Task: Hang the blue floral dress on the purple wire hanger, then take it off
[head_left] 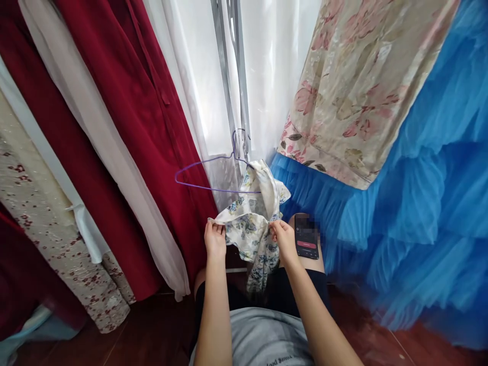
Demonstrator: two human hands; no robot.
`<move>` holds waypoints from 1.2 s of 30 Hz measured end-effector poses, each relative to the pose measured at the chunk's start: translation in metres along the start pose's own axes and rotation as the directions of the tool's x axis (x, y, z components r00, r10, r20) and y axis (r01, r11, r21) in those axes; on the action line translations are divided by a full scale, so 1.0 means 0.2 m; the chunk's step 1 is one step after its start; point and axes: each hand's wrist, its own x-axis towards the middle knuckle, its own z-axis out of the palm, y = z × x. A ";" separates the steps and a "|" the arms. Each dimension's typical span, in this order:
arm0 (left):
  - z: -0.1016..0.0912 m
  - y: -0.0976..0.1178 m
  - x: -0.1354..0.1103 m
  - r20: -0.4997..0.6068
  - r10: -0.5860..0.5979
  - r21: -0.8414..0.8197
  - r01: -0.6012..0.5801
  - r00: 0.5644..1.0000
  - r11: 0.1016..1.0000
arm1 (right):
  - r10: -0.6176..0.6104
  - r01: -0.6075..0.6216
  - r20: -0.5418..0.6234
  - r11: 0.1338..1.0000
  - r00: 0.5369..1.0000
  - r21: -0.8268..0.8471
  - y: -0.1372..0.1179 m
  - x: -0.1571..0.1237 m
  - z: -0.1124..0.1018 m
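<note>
"Where is the white garment with the blue floral print [244, 236]?"

"In front of the lap, between the two hands. Its far part hangs over one end of a purple wire hanger [213, 189], and the lower end trails down between the legs."

"And the left hand [216, 239]?"

"Grasping the garment's outer edge, with a pale corner poking out past the fingertips."

"The right hand [282, 239]?"

"Pinching the fabric near the opposite side, fingers curled in. The exact fold it grips is too small to make out."

"Is the hanger full?"

"Only at one end; the other end is bare and sticks out toward the dark red gown [125, 107]. Its hook sits by the silver metal posts [240, 76] (whether it actually hangs on them, I cannot tell)."

"What is that on the right thigh [305, 264]?"

"A black smartphone [307, 244], lying face up just beside the right hand, with a red bar lit on its screen."

"And around all this?"

"White drapery [274, 81] behind the posts. To the right, a beige dress with pink flowers [343, 101] overlaps a ruffled blue tulle skirt [412, 203]. Far left, a cream fabric with small red flowers [95, 284] reaches toward the reddish-brown tiled floor [152, 335]."
</note>
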 end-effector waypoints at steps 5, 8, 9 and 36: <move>0.14 -0.06 -0.31 0.202 0.115 -0.028 -0.111 0.973 0.993 | -0.025 0.042 0.096 0.982 0.995 -0.182 0.05 -0.05 -0.14; 0.25 0.05 -0.43 0.427 0.238 0.161 -0.333 0.872 0.929 | -0.060 0.109 0.346 0.986 0.936 -0.124 -0.04 -0.11 -0.08; 0.29 0.08 -0.46 0.487 0.264 0.230 -0.414 0.832 0.881 | -0.052 0.088 0.416 0.994 0.908 -0.068 -0.07 -0.14 -0.05; -0.01 0.58 -0.25 0.852 -0.158 0.524 -0.825 0.500 0.213 | 0.060 0.169 0.486 0.895 0.872 -0.413 -0.79 0.57 -0.68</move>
